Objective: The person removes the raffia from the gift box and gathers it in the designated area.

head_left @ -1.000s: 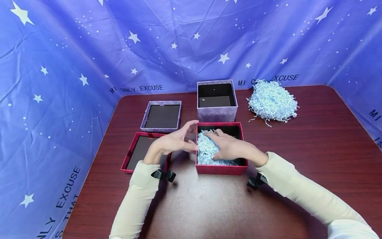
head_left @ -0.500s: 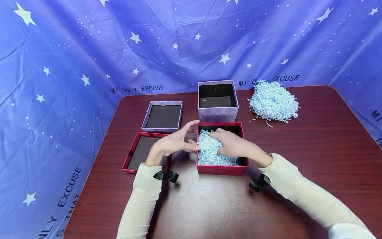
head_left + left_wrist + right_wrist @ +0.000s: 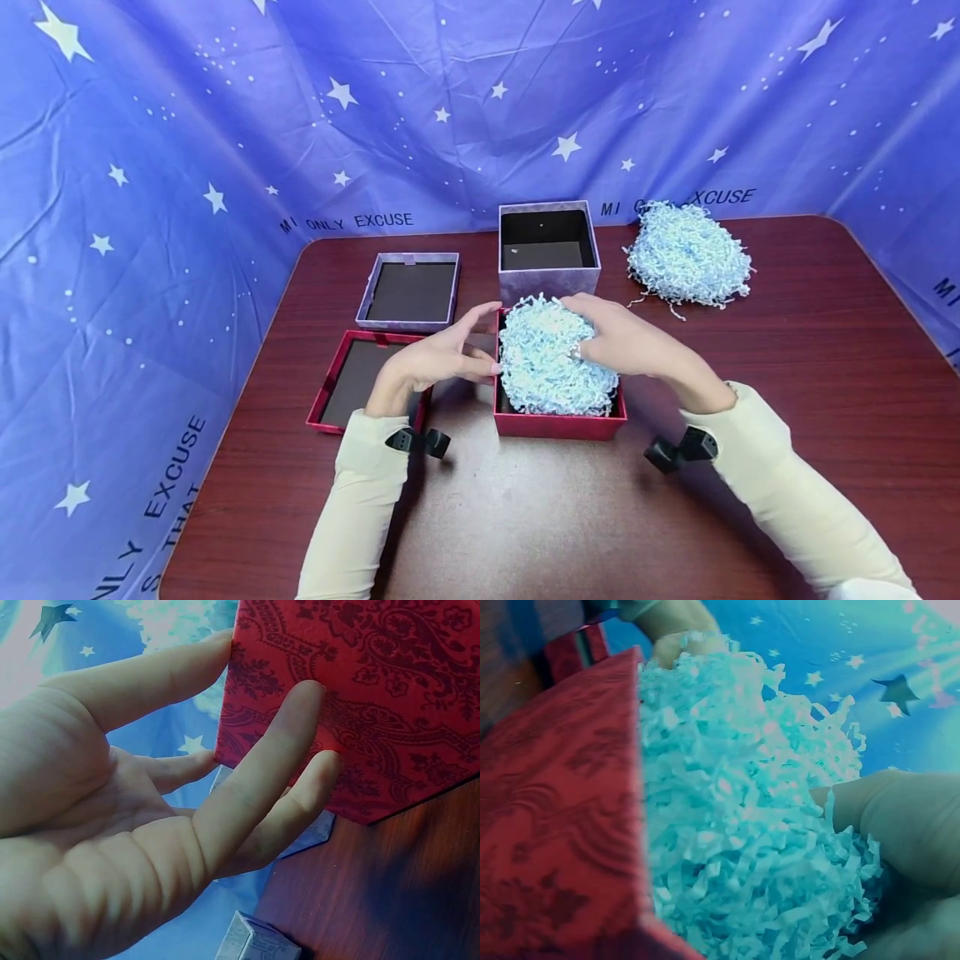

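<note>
Shredded paper (image 3: 551,362) gripped by right hand (image 3: 630,343) fingers.

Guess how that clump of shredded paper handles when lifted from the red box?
Probably springy and light: the shredded paper clump bulges above the red box rim under the right hand. Likely sheds: stray strands trail from the loose pile.

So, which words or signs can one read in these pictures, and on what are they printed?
"ONLY EXCUSE", preceded by a partly folded "M I": on the blue star cloth, behind the lilac lid.
"MI ... XCUSE": same cloth, behind the paper shreds, middle letters hidden.
"NLY EXCUSE" and "S THAT": same cloth, lower left, cut off.
The boxes show no readable text.
</note>
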The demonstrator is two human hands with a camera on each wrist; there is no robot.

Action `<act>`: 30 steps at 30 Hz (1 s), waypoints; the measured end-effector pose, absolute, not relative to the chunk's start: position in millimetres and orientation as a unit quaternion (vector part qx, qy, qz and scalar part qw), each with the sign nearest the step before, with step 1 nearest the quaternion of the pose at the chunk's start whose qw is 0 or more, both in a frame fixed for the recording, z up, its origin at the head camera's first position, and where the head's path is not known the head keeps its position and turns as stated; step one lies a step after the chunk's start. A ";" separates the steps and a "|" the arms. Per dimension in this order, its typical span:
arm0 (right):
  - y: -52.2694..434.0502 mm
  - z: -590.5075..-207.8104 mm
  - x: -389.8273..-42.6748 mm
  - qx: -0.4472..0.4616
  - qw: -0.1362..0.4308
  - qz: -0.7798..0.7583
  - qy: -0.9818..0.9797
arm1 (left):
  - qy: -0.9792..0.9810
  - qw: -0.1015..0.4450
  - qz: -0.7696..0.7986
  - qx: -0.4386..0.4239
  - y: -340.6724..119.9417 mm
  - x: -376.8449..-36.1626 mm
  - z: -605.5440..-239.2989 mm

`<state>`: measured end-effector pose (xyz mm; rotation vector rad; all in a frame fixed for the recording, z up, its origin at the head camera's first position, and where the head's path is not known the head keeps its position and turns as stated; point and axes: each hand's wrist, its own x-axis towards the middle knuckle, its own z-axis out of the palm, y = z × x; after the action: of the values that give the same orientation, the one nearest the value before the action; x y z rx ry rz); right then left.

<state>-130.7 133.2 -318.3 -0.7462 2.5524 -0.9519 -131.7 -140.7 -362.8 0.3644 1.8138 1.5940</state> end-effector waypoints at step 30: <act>290.1 -274.8 -124.6 -0.096 0.058 -0.332 0.937 | 0.707 0.346 0.599 0.144 -141.0 -134.2 -360.7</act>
<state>-124.6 290.1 -274.8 -0.2900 2.8383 -1.0065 -134.2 -141.0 -360.7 0.3737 1.8352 1.5547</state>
